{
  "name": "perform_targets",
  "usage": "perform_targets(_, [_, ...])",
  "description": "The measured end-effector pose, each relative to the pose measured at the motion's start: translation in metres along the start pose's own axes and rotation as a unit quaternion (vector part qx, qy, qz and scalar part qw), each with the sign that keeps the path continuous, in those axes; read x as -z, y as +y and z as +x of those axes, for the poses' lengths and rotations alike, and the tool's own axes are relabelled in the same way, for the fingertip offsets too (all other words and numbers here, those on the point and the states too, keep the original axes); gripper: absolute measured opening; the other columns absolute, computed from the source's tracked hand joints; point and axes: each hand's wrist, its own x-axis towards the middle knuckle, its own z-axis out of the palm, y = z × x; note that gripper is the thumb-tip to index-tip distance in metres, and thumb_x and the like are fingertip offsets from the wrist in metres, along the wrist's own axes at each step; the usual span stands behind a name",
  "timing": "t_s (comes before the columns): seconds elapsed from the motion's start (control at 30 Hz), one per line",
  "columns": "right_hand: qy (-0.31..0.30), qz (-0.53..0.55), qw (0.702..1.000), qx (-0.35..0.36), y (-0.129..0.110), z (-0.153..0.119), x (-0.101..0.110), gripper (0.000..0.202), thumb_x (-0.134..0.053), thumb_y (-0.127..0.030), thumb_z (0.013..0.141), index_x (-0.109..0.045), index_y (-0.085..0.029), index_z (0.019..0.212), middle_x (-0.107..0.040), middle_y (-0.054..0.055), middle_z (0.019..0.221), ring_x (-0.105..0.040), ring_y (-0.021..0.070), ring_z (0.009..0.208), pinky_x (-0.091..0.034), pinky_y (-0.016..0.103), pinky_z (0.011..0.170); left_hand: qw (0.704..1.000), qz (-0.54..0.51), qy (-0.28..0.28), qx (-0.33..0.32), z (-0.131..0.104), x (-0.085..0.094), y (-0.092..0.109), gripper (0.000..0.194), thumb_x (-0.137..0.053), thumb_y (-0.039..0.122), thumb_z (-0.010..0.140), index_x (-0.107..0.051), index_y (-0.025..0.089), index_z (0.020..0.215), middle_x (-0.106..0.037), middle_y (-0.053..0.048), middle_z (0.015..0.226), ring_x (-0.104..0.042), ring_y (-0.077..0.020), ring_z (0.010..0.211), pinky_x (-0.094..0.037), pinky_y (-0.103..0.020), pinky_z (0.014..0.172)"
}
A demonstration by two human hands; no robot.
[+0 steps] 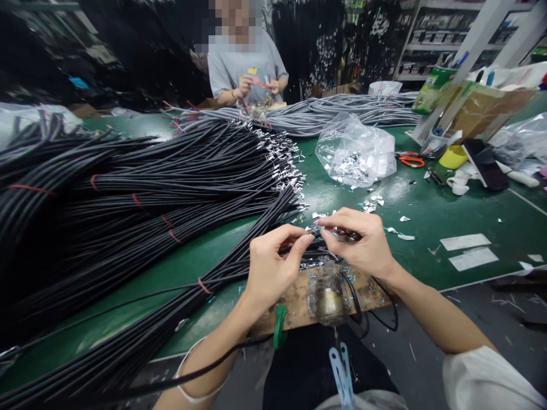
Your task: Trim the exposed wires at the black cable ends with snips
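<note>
My left hand (276,267) is closed, thumb and forefinger pinching the end of a cable whose thin coloured wires (315,229) show between my hands. My right hand (361,239) pinches at the same wires from the other side. A dark object, perhaps a tool (348,234), shows under its fingers; its kind is unclear. Below my hands, a small brownish device wrapped in clear film (328,299) sits on a wooden board (294,307). Beside my left hand lies a bundle of black cables (239,250), tied with a red band.
Black cable bundles (141,193) with stripped silvery ends cover the left of the green table. A clear plastic bag (356,151) holds scraps. Orange-handled pliers (411,159) and a phone (485,164) lie right. Grey cables (342,111) stretch across the back, before a co-worker (248,62).
</note>
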Motion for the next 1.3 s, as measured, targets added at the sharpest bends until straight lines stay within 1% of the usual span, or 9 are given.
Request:
perform_targets(0.17, [-0.019,-0.021,0.999,0.021,0.001,0.001,0.003,0.015,-0.063,-0.009,0.075,-0.071,-0.011,0.086,-0.067,0.003,0.075,-0.057,0.0095,0.064,-0.044,0.022,0.058,0.999,0.012,-0.029,0.008,0.000,0.001,-0.001,0.017,-0.056,0.027,0.085,-0.066,0.014,0.078,-0.063,0.001,0.063,-0.052,-0.0071,0.053,-0.040,-0.017,0.052])
perform_targets(0.37, [-0.015,0.012,0.998,-0.067,-0.006,0.004,0.002,0.009,-0.061,-0.013,0.077,-0.070,-0.012,0.075,-0.062,-0.001,0.061,-0.047,0.0058,0.049,-0.035,0.019,0.044,0.999,0.021,-0.039,0.000,0.000,0.002,-0.002,0.020,-0.053,0.028,0.087,-0.065,0.014,0.078,-0.061,0.001,0.062,-0.051,-0.0080,0.054,-0.037,-0.018,0.051])
perform_targets(0.53, [0.086,-0.097,0.988,0.084,-0.004,-0.002,0.000,0.022,-0.064,-0.007,0.073,-0.068,-0.017,0.093,-0.067,0.001,0.084,-0.059,0.0087,0.069,-0.047,0.020,0.059,0.999,0.005,-0.045,0.024,0.000,0.002,-0.001,0.025,-0.051,0.029,0.088,-0.062,0.014,0.072,-0.054,0.003,0.055,-0.043,-0.0062,0.048,-0.032,-0.019,0.047])
perform_targets(0.7, [0.068,-0.172,0.969,0.162,0.002,-0.005,0.001,0.029,-0.065,-0.004,0.070,-0.066,-0.017,0.096,-0.066,0.001,0.088,-0.060,0.0085,0.074,-0.049,0.018,0.064,0.999,0.004,-0.039,0.016,0.001,0.003,0.001,0.023,-0.052,0.028,0.088,-0.063,0.014,0.073,-0.054,0.003,0.056,-0.043,-0.0061,0.048,-0.034,-0.018,0.048])
perform_targets(0.87, [0.040,-0.200,0.964,0.169,0.005,-0.005,0.003,0.029,-0.062,-0.001,0.068,-0.065,-0.017,0.092,-0.065,0.001,0.085,-0.059,0.0096,0.071,-0.046,0.020,0.060,1.000,0.017,-0.025,0.005,0.000,0.001,0.001,0.019,-0.055,0.027,0.086,-0.065,0.015,0.076,-0.060,0.002,0.061,-0.048,-0.0067,0.050,-0.038,-0.018,0.050])
perform_targets(0.97, [0.016,-0.112,0.988,0.101,0.001,-0.002,0.004,0.015,-0.062,-0.006,0.073,-0.066,-0.015,0.083,-0.064,0.001,0.077,-0.058,0.0099,0.067,-0.046,0.022,0.059,1.000,0.019,-0.012,-0.008,0.001,0.001,0.000,0.016,-0.058,0.027,0.084,-0.066,0.015,0.077,-0.063,0.001,0.064,-0.051,-0.0072,0.052,-0.040,-0.018,0.051])
perform_targets(1.07, [-0.020,0.055,0.995,-0.075,-0.001,0.003,0.004,0.005,-0.064,-0.019,0.076,-0.064,-0.014,0.073,-0.060,-0.002,0.061,-0.051,0.0065,0.052,-0.041,0.019,0.049,0.999,0.032,-0.018,-0.039,0.002,0.003,-0.002,0.014,-0.058,0.025,0.084,-0.066,0.015,0.078,-0.064,0.000,0.068,-0.053,-0.0081,0.057,-0.041,-0.018,0.054])
perform_targets(1.2, [-0.131,0.295,0.894,-0.311,0.001,0.010,0.004,0.021,-0.069,-0.032,0.071,-0.060,-0.014,0.069,-0.051,-0.006,0.047,-0.033,0.0023,0.035,-0.022,0.017,0.033,0.995,0.039,-0.058,-0.068,0.004,0.008,-0.003,0.015,-0.055,0.024,0.086,-0.066,0.015,0.079,-0.064,-0.001,0.070,-0.055,-0.0091,0.061,-0.042,-0.019,0.058])
perform_targets(1.3, [-0.161,0.355,0.837,-0.384,0.002,0.012,0.004,0.026,-0.072,-0.035,0.066,-0.058,-0.014,0.068,-0.050,-0.007,0.045,-0.027,0.0009,0.032,-0.015,0.016,0.031,0.995,0.023,-0.081,-0.053,0.005,0.009,-0.004,0.019,-0.052,0.025,0.088,-0.065,0.015,0.078,-0.062,-0.001,0.067,-0.052,-0.0088,0.057,-0.039,-0.020,0.054])
